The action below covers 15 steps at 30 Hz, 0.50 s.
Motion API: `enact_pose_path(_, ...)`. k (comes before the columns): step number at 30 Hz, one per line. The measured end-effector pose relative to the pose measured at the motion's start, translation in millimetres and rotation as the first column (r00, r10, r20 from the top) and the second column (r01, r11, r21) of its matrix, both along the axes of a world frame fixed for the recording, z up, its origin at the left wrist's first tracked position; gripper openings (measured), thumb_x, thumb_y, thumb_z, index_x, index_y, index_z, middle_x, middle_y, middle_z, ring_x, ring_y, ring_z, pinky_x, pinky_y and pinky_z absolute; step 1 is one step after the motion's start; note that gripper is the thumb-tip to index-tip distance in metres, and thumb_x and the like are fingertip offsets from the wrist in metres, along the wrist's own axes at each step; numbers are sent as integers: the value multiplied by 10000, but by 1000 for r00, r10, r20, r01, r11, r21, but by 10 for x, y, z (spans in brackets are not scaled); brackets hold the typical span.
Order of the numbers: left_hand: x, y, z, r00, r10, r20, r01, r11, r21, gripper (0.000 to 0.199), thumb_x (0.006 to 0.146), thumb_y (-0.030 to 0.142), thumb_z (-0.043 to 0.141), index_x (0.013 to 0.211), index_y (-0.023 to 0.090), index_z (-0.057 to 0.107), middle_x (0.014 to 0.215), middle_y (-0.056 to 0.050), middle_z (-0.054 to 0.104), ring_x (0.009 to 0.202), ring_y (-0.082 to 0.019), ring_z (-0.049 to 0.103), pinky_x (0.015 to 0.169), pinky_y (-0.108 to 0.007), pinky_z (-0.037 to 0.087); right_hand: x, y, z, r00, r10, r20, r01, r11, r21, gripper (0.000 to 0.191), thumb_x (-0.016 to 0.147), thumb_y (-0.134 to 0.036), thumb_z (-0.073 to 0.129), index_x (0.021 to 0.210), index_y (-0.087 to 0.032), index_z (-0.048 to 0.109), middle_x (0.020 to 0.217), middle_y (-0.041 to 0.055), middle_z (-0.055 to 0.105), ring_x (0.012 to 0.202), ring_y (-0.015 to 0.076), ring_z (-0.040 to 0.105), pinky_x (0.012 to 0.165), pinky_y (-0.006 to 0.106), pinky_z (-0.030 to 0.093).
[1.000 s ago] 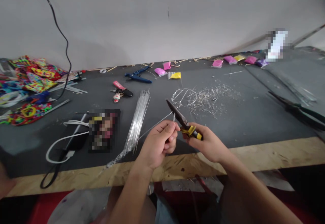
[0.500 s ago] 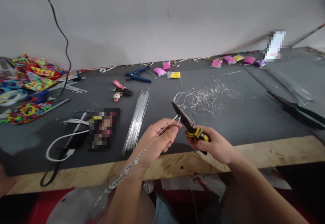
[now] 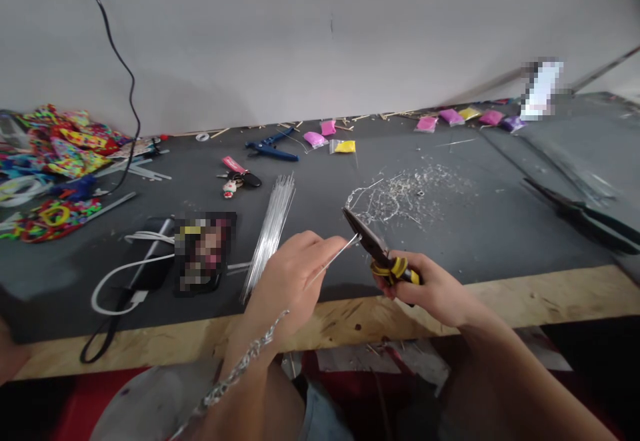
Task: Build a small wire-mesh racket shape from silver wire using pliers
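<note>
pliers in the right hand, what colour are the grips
The grips of the pliers are yellow and black, seen best in the head view.

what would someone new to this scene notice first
Probably the yellow-and-black pliers in the right hand, their jaws at a thin wire by the left hand. Next, the glittering scatter of metal clippings on the grey tabletop beyond the pliers, and the bundle of straight silvery wires just past the left hand. The loudest colour is the multicoloured heap at the far left.
</note>
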<state>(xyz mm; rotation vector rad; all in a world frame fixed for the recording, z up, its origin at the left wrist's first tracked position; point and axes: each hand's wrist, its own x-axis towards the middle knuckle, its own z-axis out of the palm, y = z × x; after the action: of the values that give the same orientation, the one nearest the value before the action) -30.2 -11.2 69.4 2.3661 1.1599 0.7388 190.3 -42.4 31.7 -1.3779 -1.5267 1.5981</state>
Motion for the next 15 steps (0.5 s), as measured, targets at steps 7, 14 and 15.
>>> enact_pose_path(7,4,64,-31,998,42,-37,-26,932,362,334,798,-10,423,950,229,601,803,3,589,811,-133,553,945,-418,348,4,-9,36,999,31,20,-31,999,10,179,676,-79,451,771,-185,559,704,-22,542,642,119,473,610,254,353)
enact_pose_path(14,2,125,-87,980,160,120,-200,762,616,287,790,9,480,784,255,628,992,-7,617,1137,-190,487,1091,-515,140,-52,-53,16,996,90,14,-90,996,-20,210,679,-60,462,802,-193,567,705,-29,542,614,105,460,572,232,356)
enact_pose_path(15,-1,134,-91,977,167,135,-215,751,624,285,791,18,488,770,263,633,960,-4,617,1114,-185,496,1086,-505,172,-61,-62,17,996,92,13,-92,995,-26,212,680,-59,462,805,-195,566,703,-30,540,607,103,458,566,230,356)
